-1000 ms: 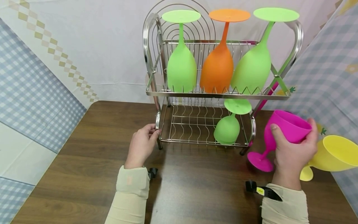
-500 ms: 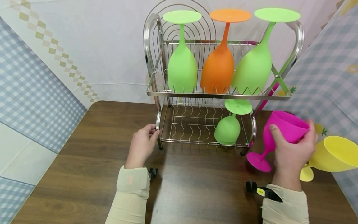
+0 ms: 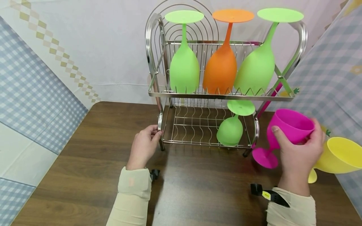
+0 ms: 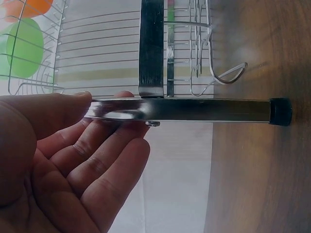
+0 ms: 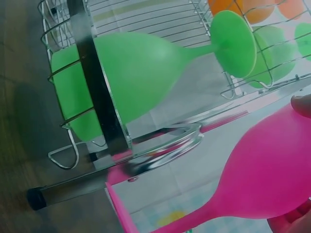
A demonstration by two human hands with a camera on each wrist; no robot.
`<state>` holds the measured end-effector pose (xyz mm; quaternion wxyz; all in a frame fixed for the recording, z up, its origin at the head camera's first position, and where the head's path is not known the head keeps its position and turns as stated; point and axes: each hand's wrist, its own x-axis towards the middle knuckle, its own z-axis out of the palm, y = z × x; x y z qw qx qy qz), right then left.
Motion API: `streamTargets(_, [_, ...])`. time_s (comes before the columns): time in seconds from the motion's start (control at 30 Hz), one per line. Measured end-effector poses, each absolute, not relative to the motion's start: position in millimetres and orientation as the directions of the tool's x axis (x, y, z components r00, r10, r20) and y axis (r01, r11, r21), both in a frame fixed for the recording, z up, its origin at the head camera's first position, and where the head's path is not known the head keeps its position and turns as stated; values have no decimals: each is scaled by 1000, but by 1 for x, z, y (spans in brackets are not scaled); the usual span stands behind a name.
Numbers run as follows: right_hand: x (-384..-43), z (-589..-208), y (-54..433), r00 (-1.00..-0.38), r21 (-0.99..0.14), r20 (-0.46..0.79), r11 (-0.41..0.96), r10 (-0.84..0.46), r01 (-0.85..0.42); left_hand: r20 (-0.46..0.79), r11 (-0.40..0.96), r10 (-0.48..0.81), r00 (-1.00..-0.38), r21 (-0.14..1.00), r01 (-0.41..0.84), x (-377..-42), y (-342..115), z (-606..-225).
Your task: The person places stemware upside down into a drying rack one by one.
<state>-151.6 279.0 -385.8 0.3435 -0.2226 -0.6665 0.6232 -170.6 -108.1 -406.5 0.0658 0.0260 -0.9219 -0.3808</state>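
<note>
At the right in the head view, my right hand grips the bowl of a magenta wine goblet, thumb on the near side. The goblet tilts, its foot toward the lower left, beside the rack's right leg. My left hand pinches the left front leg of a metal dish rack; the left wrist view shows thumb and fingers on the leg. Upside down on the upper tier stand a green goblet, an orange goblet and another green goblet. The lower tier holds one more green goblet.
A yellow goblet leans at the right, partly hidden behind my right hand. The rack stands at the back of a wooden table. Behind it hangs a white cloth, with a checked cloth on the right.
The right hand has shifted slightly right, and the magenta goblet has risen a little with its foot farther up and right. My left hand stays on the rack leg.
</note>
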Motion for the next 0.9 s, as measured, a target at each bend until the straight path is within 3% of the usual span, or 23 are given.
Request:
streamTargets(0.33, [-143, -373, 277, -665, -973, 227, 137, 712, -185, 124, 709, -89, -988, 705, 25, -170, -108, -406])
streamTargets(0.63, [-138, -366, 275, -680, -961, 223, 40, 698, -274, 123, 704, -95, -988, 710, 21, -170, -108, -406])
streamTargets(0.9, [-134, -362, 272, -672, -950, 251, 46, 697, -307, 120, 700, -102, -988, 714, 14, -171, -108, -407])
